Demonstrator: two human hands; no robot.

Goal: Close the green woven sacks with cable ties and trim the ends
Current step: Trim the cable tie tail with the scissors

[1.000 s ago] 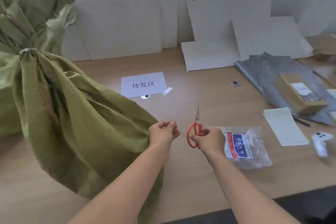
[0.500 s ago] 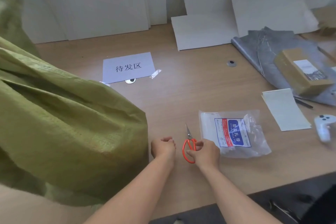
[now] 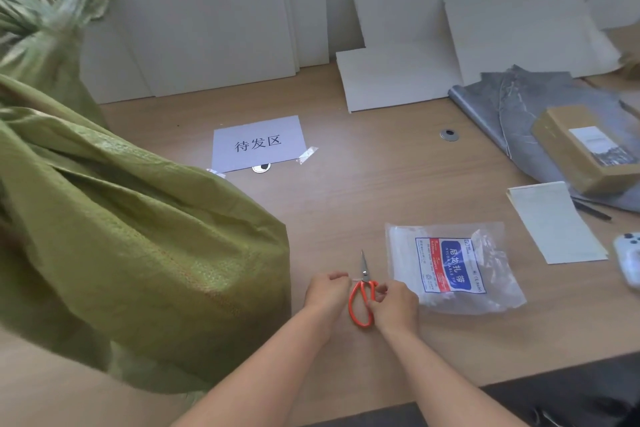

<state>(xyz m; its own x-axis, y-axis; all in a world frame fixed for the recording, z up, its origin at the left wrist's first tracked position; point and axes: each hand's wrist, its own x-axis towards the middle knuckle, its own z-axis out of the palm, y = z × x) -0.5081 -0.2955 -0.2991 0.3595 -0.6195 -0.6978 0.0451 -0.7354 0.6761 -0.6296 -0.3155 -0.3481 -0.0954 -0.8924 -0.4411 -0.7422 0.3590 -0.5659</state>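
Right hand (image 3: 394, 305) fingers curl around the orange scissors (image 3: 362, 302). Left hand (image 3: 327, 291) fingers are curled together just left of the blades. The green sack (image 3: 138, 253) slumps on the desk's left. The bag (image 3: 450, 267) reads "NYLON CABLE TIE" and the sign (image 3: 258, 144) reads 待发区.

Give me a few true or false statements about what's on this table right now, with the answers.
1. The right hand grips the scissors. True.
2. The scissors' blades point back at the person. False: they point away, toward the wall.
3. The packet of cable ties lies on the table, right of the scissors. True.
4. The box sits on top of the sack. False: the cardboard box rests on a grey sheet at the far right, well apart from the green sack.
5. A paper sign lies flat on the table beyond the hands. True.
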